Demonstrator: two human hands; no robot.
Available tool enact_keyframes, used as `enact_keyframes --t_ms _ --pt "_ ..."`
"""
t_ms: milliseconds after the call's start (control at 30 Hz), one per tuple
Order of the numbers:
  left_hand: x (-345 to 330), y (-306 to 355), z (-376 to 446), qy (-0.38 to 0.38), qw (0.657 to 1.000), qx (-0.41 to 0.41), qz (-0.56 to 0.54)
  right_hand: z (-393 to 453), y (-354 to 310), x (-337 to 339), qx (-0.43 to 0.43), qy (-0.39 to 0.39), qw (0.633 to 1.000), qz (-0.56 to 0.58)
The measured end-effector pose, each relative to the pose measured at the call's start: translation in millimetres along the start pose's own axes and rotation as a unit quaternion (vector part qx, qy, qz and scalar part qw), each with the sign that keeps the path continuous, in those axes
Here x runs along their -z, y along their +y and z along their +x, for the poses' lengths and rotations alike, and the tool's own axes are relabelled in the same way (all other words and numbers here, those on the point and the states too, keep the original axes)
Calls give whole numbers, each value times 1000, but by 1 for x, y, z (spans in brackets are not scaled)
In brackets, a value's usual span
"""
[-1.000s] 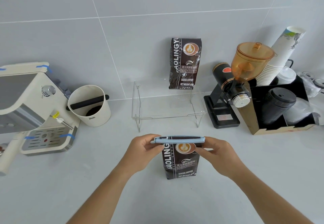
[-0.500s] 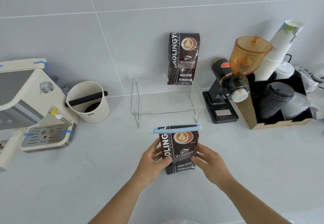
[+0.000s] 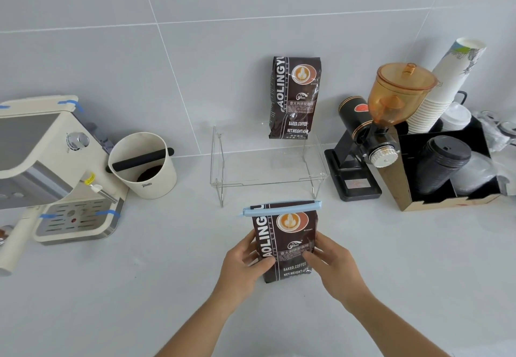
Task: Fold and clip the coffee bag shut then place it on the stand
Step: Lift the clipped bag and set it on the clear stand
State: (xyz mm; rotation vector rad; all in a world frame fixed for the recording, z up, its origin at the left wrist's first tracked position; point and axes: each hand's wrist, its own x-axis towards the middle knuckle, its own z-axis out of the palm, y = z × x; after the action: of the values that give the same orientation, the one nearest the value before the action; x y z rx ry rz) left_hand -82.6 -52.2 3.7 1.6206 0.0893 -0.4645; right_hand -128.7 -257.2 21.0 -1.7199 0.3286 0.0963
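coffee bags number two: one coffee bag (image 3: 284, 242) stands upright on the white bench (image 3: 139, 301), just in front of the stand, its folded top pinched under a single pale blue clip (image 3: 282, 208). the left hand (image 3: 245, 264) and right hand (image 3: 332, 261) press its two sides, fingers (image 3: 264, 263) curled around the bag and gripping it. the second bag (image 3: 295, 97) stands on the one clear acrylic stand (image 3: 268, 178), at its back right, close to the tiled wall; the stand's front and left portion lie bare. bench is open between the held bag and the stand's front edge, and wide on both sides of the arms. to the left sit one cream knock box (image 3: 145, 172) and one espresso machine (image 3: 50, 167). to the right, one black grinder (image 3: 371, 139) with an amber hopper stands just beside the stand's right leg, then a cardboard organiser (image 3: 446, 203) with stacked paper cups (image 3: 444, 86) and black lids (image 3: 444, 161).
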Motion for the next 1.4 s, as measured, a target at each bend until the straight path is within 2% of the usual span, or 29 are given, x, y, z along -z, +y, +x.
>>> enact_keyframes --t_ms 333,767,1067,1400 --pt "36 100 -6 32 994 -101 19 10 -103 -4 100 0 995 -23" --pt "74 206 39 43 978 -205 7 73 -208 -15 218 -8 975 -42" --pt "91 245 92 56 972 -227 2 135 -244 -28 209 -19 978 16" --pt "96 214 168 80 979 -183 35 208 -206 -53 135 -1 991 -5"
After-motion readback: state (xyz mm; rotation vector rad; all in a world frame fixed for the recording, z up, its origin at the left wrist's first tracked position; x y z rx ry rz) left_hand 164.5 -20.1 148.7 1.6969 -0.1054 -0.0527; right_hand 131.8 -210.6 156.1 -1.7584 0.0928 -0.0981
